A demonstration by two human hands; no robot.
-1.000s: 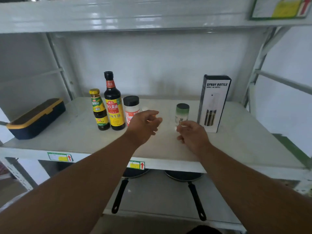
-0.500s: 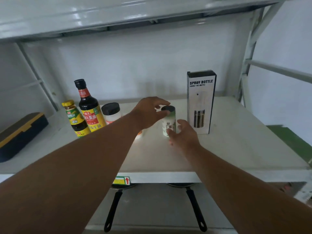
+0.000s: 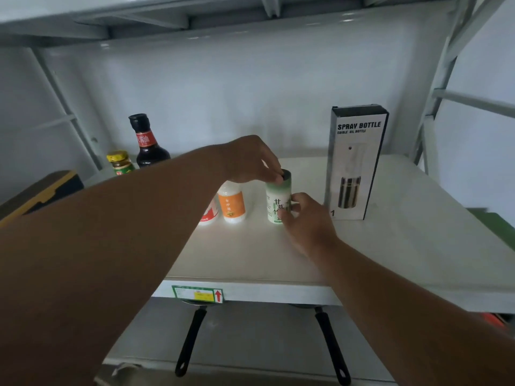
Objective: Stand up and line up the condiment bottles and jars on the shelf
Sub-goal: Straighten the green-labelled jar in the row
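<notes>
Green-labelled jar (image 3: 276, 203) stands upright on the shelf (image 3: 390, 246), just left of the spray bottle box (image 3: 355, 165). Our left hand (image 3: 248, 160) pinches its dark cap; our right hand (image 3: 306, 221) wraps its lower side. We judge it light, rigid, smooth; low grip steadies best.

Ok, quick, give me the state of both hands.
Left hand: fingertips closed on the dark cap of the upright green-and-white jar.
Right hand: gripping that jar's side.

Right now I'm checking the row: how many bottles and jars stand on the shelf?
5: a yellow-capped bottle and a soy bottle at back left, a red-label jar mostly behind the arm, an orange jar, and the green jar in both hands. More may be hidden.
</notes>
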